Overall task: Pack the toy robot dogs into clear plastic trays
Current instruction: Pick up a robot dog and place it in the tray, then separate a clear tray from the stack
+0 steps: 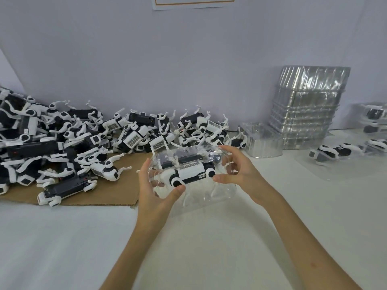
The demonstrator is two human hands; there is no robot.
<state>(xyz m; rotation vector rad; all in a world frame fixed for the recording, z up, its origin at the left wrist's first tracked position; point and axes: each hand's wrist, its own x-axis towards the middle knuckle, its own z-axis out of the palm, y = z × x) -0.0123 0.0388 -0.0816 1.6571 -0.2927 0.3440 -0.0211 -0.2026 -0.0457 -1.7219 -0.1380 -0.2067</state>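
Left hand point(156, 187) and right hand point(238, 170) clasp the clear tray point(209, 195); glare blurs perhaps two toy dogs point(190, 171) inside.

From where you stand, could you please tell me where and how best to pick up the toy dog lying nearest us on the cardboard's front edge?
Probably by its dark trunk: the toy dog lies flat at the near edge of the pile, thin white legs splaying at both ends. Come from above, fingers across the middle.

No legible text anywhere.
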